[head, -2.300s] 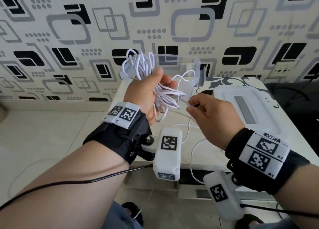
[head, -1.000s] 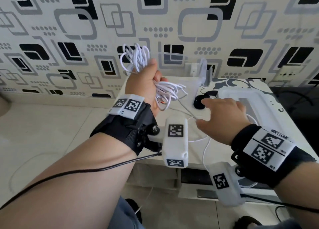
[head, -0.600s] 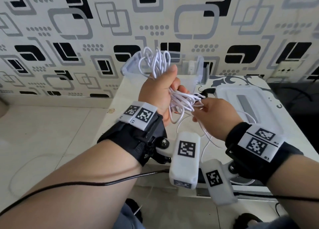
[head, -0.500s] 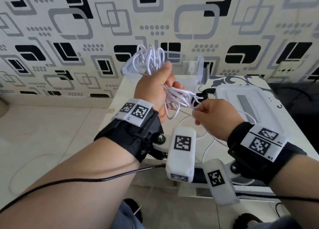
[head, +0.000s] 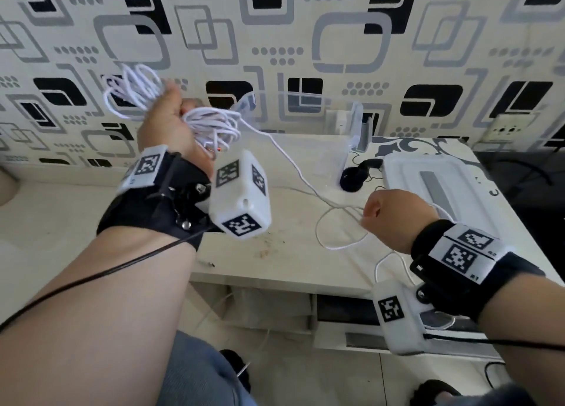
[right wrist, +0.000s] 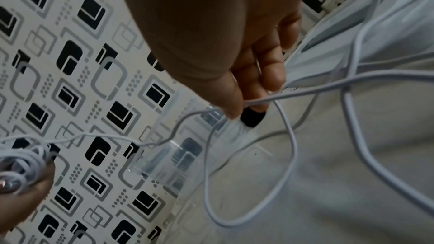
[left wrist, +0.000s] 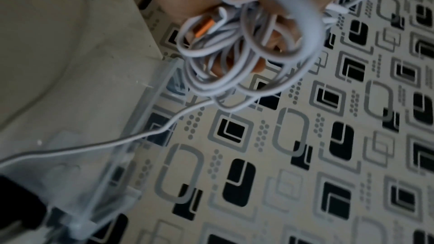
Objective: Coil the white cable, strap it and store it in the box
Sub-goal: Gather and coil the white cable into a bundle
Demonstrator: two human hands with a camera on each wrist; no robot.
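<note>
My left hand (head: 166,121) is raised at the left and grips a bundle of white cable (head: 211,126) loops; in the left wrist view the coil (left wrist: 246,49) hangs from the fingers with an orange-tipped plug among the loops. One strand runs down to my right hand (head: 383,213), which pinches the cable (right wrist: 277,97) between thumb and fingers low over the table. Loose cable (head: 333,237) lies looped on the tabletop. The clear box (head: 342,121) stands at the back against the wall. A black strap (head: 354,176) lies beside the box.
A white lid (head: 434,185) lies on the table (head: 275,252) at the right. Patterned wall behind, with a socket (head: 510,127) at the right. A shelf opening sits under the table's front edge.
My left hand has swung up and left with the coil. My right hand has moved down and right along the strand, away from the coil, drawing it out.
</note>
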